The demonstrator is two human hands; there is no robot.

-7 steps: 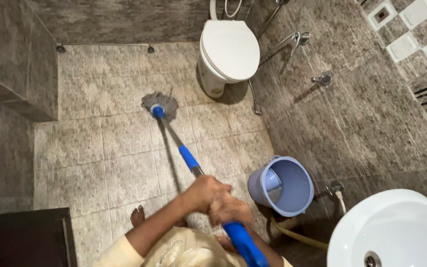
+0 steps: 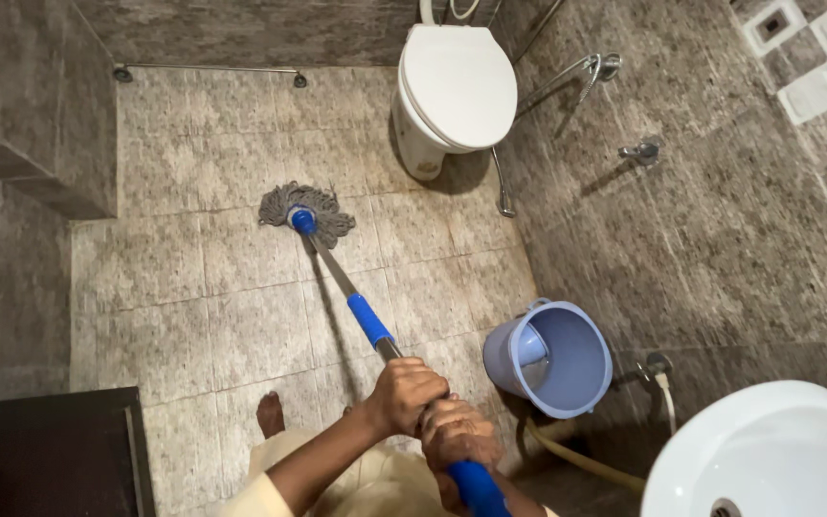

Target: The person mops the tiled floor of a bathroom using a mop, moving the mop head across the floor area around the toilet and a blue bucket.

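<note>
Gripped mop handle (image 2: 368,320) with left hand (image 2: 404,393) and right hand (image 2: 456,433), both clamped; risked knocking bucket (image 2: 549,359) beside floor's (image 2: 193,287) right edge.

mop head (image 2: 306,214) slid left and a bit lower in the frame, now spread wider on the floor tiles (image 2: 203,297), farther from the toilet (image 2: 457,91). left hand (image 2: 404,393) and right hand (image 2: 457,436) dropped lower in frame, handle (image 2: 366,321) tilts more to the upper left. camera shifted: toilet, bucket (image 2: 552,359) and sink (image 2: 768,455) sit slightly right, bare foot (image 2: 270,414) lower.
</note>
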